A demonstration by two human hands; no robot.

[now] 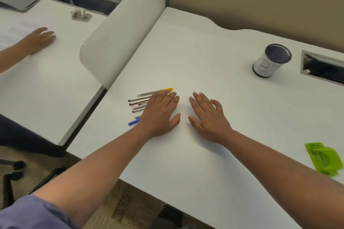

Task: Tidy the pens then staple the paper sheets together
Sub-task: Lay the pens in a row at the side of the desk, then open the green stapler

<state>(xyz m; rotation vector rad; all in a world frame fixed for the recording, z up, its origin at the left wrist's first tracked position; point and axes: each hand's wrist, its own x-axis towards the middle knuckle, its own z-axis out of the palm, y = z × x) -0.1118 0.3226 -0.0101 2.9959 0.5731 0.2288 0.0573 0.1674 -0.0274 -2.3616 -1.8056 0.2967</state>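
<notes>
— Pens [143, 101] lay in a bunch on the white counter [204, 173], partly under the left hand [158, 115]. Did it have hold of them?

— No. Its grip was flat and open, just resting on them. The right hand [208, 117] was flat too, holding nothing.

— What could go wrong?

— Pens could roll off the near edge if pushed. The cup [271, 60] stood well apart, and so did the green stapler [323, 159]. I saw no paper on this counter.
</notes>
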